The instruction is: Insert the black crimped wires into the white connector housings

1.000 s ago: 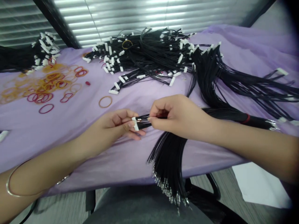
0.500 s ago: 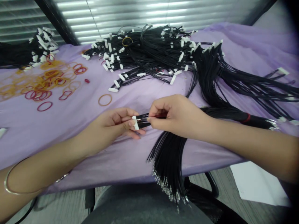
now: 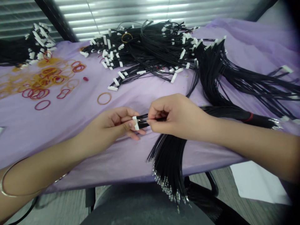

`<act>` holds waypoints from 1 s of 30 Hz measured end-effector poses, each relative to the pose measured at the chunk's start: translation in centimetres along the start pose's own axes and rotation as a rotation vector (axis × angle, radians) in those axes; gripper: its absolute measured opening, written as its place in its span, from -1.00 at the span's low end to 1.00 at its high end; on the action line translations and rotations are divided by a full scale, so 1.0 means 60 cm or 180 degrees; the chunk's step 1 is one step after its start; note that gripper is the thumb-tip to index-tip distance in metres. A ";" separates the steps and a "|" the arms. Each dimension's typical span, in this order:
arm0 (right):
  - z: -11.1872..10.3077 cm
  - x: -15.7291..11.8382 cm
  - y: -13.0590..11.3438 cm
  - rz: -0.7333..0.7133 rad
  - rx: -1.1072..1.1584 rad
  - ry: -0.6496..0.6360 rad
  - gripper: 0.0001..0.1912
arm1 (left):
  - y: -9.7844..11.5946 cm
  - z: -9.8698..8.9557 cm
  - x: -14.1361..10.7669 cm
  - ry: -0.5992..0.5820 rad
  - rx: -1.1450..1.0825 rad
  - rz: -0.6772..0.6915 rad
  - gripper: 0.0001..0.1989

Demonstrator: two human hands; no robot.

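Note:
Between thumb and fingers, my left hand (image 3: 117,125) pinches a white plastic connector (image 3: 136,123) with several black wires (image 3: 143,125) running out of its right side. Just right of it, my right hand (image 3: 173,114) is closed on a black wire, its metal-tipped end close against the connector; whether the tip is inside I cannot tell. Under my right hand, a thick bundle of loose black wires (image 3: 170,156) hangs over the table's front edge, bare metal terminals downward. Another bundle, tied with a red band (image 3: 249,117), lies beyond my right forearm.
A large heap of black cables with white connectors (image 3: 150,50) lies at the back, another pile (image 3: 39,43) at far left. Yellow and red rubber bands (image 3: 49,78) are scattered on the purple cloth (image 3: 89,118). A chair (image 3: 145,203) stands at the front edge.
My right fingers have shifted very slightly with the wire, while my left hand keeps its hold on the connector. The whole view has moved a little.

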State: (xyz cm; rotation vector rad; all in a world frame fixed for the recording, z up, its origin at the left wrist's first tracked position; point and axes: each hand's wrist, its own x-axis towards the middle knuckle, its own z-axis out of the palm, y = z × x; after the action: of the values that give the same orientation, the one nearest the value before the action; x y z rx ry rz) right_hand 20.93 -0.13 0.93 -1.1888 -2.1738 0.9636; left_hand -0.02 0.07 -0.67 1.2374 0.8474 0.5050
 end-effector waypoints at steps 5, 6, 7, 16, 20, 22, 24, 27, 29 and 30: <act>-0.004 0.001 0.001 -0.0114 -0.0071 -0.0157 -0.94 | 0.001 0.001 0.001 0.0000 0.0086 -0.0006 -0.90; -0.004 0.001 0.001 -0.0148 -0.0084 -0.0153 -0.94 | 0.001 0.000 0.001 0.0000 0.0089 -0.0009 -0.90; -0.004 0.001 0.001 -0.0174 -0.0098 -0.0133 -0.94 | 0.001 0.000 0.001 0.0001 0.0088 -0.0019 -0.89; -0.002 0.001 0.004 -0.0060 -0.0071 0.0005 -0.85 | -0.005 -0.004 0.003 -0.0079 -0.0021 -0.0014 -0.89; -0.003 0.001 0.007 -0.0110 -0.0019 -0.0099 -0.85 | -0.003 -0.003 0.002 -0.0061 -0.0008 -0.0067 -0.88; -0.003 0.001 0.008 -0.0124 0.0002 -0.0140 -0.86 | -0.001 -0.002 0.002 -0.0084 -0.0020 -0.0051 -0.89; -0.003 0.002 0.009 -0.0146 0.0002 -0.0145 -0.87 | 0.000 -0.001 0.002 -0.0093 -0.0019 -0.0031 -0.90; -0.002 0.003 0.010 -0.0159 0.0035 -0.0082 -0.86 | 0.001 -0.002 0.004 -0.0110 -0.0007 -0.0020 -0.91; -0.002 0.004 0.011 -0.0154 0.0060 -0.0048 -0.86 | 0.000 -0.002 0.005 -0.0152 -0.0036 -0.0003 -0.91; -0.001 0.005 0.011 -0.0164 0.0051 -0.0036 -0.87 | 0.000 -0.002 0.005 -0.0164 -0.0049 -0.0002 -0.91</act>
State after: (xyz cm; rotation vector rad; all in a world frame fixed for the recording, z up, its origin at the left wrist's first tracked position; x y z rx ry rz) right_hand 21.18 0.38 0.50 -1.1171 -2.1905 0.9666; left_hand 0.06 0.39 -0.78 1.2310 0.7989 0.4766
